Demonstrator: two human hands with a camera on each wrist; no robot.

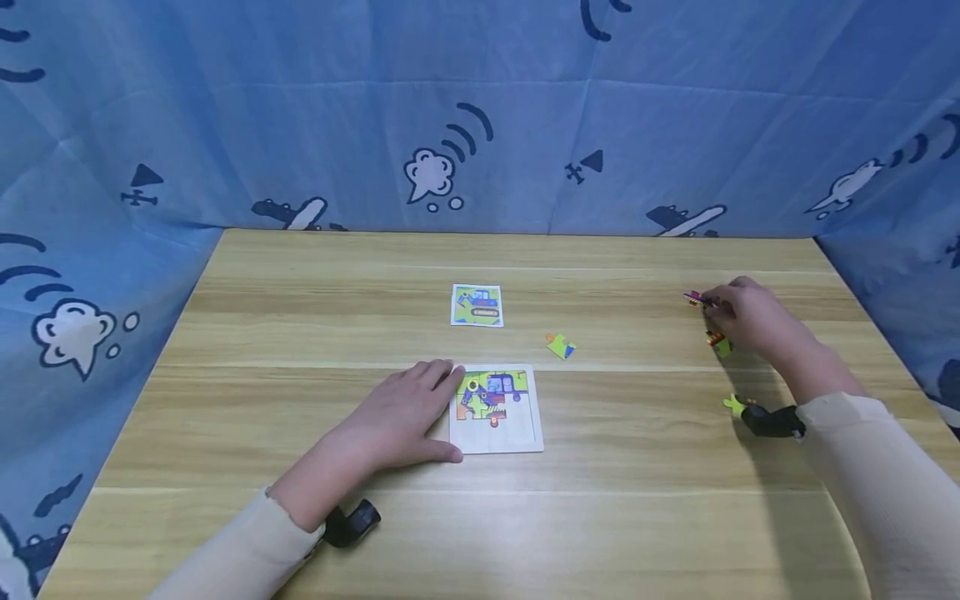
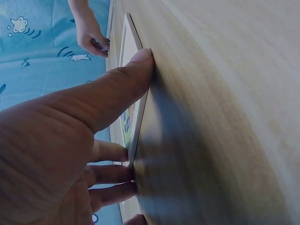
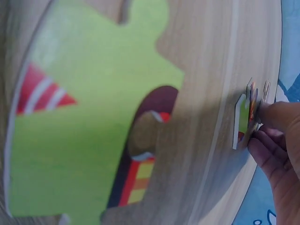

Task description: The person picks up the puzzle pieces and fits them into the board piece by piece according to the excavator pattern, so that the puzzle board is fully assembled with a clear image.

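Left hand (image 1: pixel 397 414), fingers spread, rests against part-filled board (image 1: pixel 513 435) at nine o'clock. At board's two o'clock: piece (image 1: pixel 694 298), pinched by right hand (image 1: pixel 759 318). Judged step: piece pickup; next move calls for carriage toward eight o'clock.

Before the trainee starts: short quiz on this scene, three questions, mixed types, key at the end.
1. Which hand touches the puzzle tray, and what does the other hold?
2. True or false: every part of the tray is filled with pieces.
3. In the head view, the picture card lies:
A) nearer the person than the tray
B) beyond the tray
C) inside the tray

Key
1. The left hand touches its left edge; the right hand pinches a puzzle piece.
2. False: its lower part is bare.
3. B
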